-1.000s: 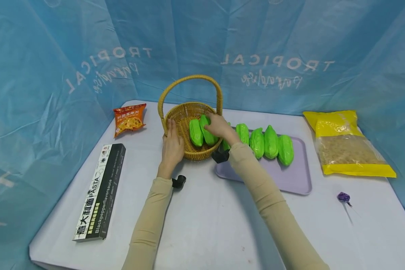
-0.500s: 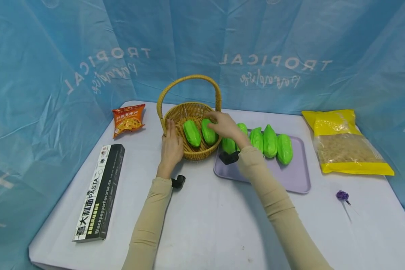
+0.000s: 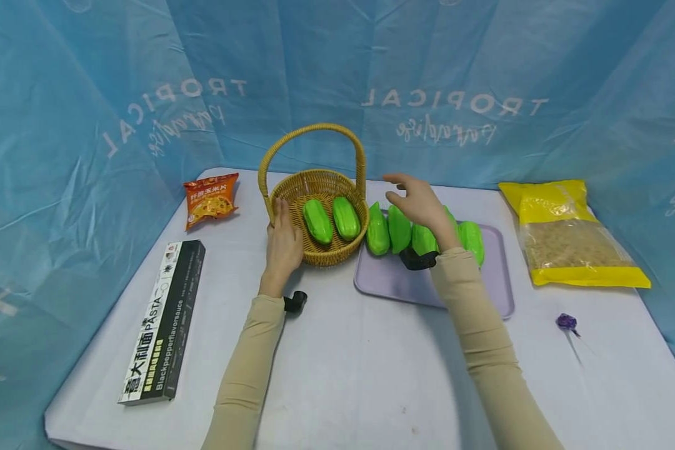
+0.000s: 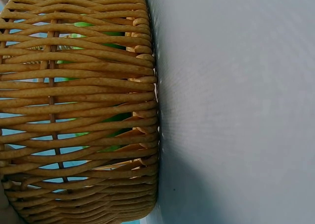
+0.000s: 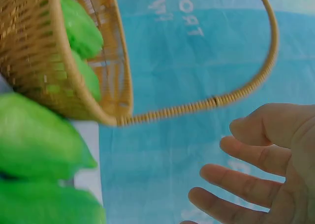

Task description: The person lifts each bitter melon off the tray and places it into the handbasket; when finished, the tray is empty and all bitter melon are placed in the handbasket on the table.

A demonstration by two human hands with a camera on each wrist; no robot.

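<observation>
Two bright-green ridged gourds lie side by side in a round wicker basket [image 3: 327,255] with a tall arched handle: a left gourd [image 3: 317,222] and a right gourd [image 3: 346,219]. My left hand [image 3: 284,247] rests its straight fingers along the basket's left side; the weave [image 4: 78,106] fills much of the left wrist view. Over the back of a lilac tray [image 3: 385,284], my right hand [image 3: 424,205] is raised with fingers spread and holds nothing. Below it several more gourds [image 3: 378,232] stand in a row on the tray, some partly hidden by the hand and wrist.
At the left are an orange snack bag [image 3: 210,200] and a long black-and-white pasta box [image 3: 163,322]. A yellow pasta bag [image 3: 579,244] lies at the right, with a small purple flower [image 3: 567,322] nearer the front. Blue curtain [image 3: 315,75] hangs behind the table.
My right hand has let go of the right gourd in the basket and moved right, over the tray. The left gourd has shifted slightly left. My left hand stays at the basket.
</observation>
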